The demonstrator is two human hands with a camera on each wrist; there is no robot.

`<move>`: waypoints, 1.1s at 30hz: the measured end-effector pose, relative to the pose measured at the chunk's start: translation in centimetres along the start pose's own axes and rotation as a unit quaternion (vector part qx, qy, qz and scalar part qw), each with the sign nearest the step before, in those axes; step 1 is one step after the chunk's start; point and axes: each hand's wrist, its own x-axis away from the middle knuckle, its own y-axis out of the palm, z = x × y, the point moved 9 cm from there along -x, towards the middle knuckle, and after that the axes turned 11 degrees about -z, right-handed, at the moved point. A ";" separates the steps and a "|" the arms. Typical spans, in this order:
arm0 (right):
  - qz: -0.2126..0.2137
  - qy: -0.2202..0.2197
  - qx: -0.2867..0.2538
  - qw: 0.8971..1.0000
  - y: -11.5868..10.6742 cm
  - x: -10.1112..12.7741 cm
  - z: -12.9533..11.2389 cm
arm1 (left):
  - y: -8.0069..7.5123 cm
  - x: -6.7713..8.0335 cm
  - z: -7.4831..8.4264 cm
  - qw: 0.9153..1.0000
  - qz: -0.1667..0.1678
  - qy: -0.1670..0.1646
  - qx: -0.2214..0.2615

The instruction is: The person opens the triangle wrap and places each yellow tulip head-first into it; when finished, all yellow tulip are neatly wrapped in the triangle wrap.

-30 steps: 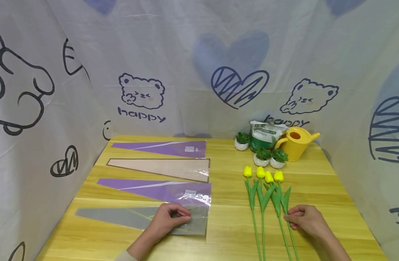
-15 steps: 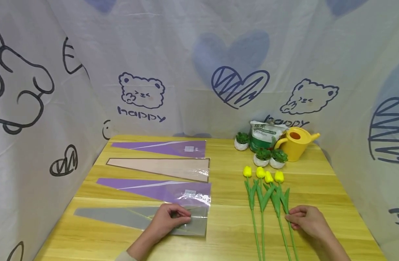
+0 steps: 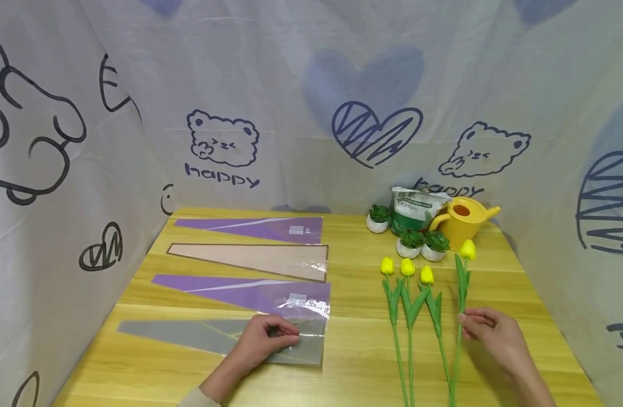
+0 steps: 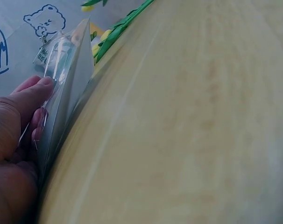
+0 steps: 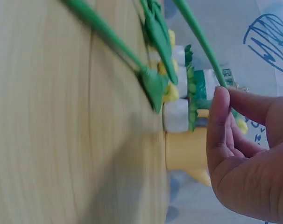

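My right hand [image 3: 496, 334] pinches the green stem of a yellow artificial tulip [image 3: 462, 280] between thumb and fingers. In the right wrist view that stem [image 5: 201, 39] runs above the wood, clear of the other flowers. Three more yellow tulips [image 3: 409, 305] lie side by side to its left, heads pointing away. My left hand [image 3: 264, 341] is at the wide right end of a grey tapered bouquet sleeve [image 3: 179, 334] with gold lines. The left wrist view has the thumb and fingers holding its clear plastic film [image 4: 62, 70], which stands up off the table.
Behind the grey sleeve lie a purple sleeve [image 3: 215, 284], a pale pink one [image 3: 250, 261] and another purple one [image 3: 250, 227]. At the back right stand small potted succulents [image 3: 409, 243], a green-white bag [image 3: 415, 209] and a yellow watering can [image 3: 466, 220]. Printed cloth [image 3: 291, 113] hangs around the wooden table [image 3: 352, 362].
The rightmost tulip has come up off the table and moved right, away from the others, in my right hand. The tulip beside it has shifted slightly right. My left hand stays put.
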 end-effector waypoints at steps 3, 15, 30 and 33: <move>0.013 -0.018 -0.044 0.999 0.2 0.3 -0.6 | 0.0 0.0 0.1 1.000 -0.002 0.005 0.002; 0.057 -0.117 -0.204 0.970 3.6 1.5 -3.4 | -0.4 0.4 -0.2 1.000 0.006 -0.009 0.016; 0.081 -0.114 -0.269 0.953 10.3 2.9 -3.4 | -0.7 0.1 -0.1 0.999 0.036 -0.022 0.023; 0.066 -0.115 -0.276 0.952 11.9 2.8 -3.3 | -0.8 0.0 -0.3 0.998 0.049 -0.036 0.030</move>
